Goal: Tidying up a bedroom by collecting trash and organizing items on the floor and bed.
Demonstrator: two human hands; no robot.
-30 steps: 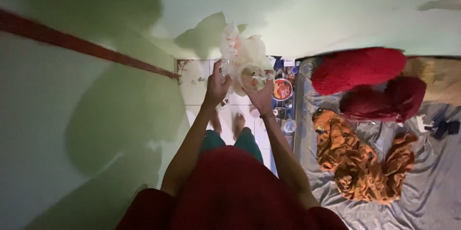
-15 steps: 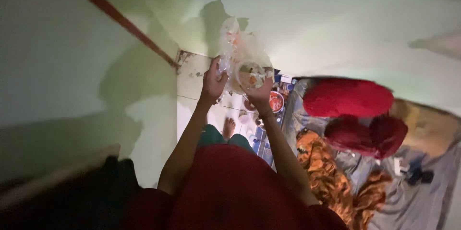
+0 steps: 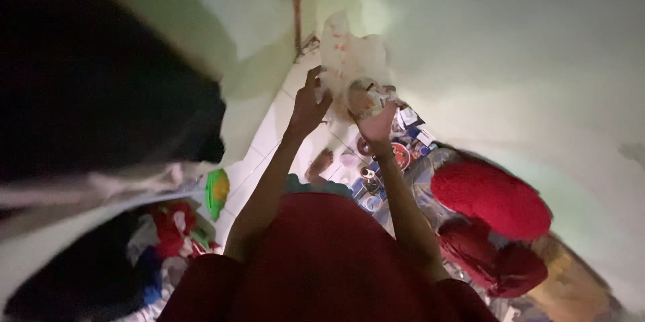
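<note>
Both hands are holding up a thin plastic bag w/ a round container inside, in front of the green wall. Left hand fingers are pinching the bag's edge; right hand is cupping the container from below, fingers curled round it.

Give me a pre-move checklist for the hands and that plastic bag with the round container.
1. Left hand on the clear plastic bag: ok, fingers touch its side.
2. Right hand under the round container: ok, it cups it from below.
3. Firmness of either grip: cannot tell, the picture is blurred.
4. Container's contents: cannot tell.
5. White tiled floor below: not ok, small items lie beside the bare foot.
</note>
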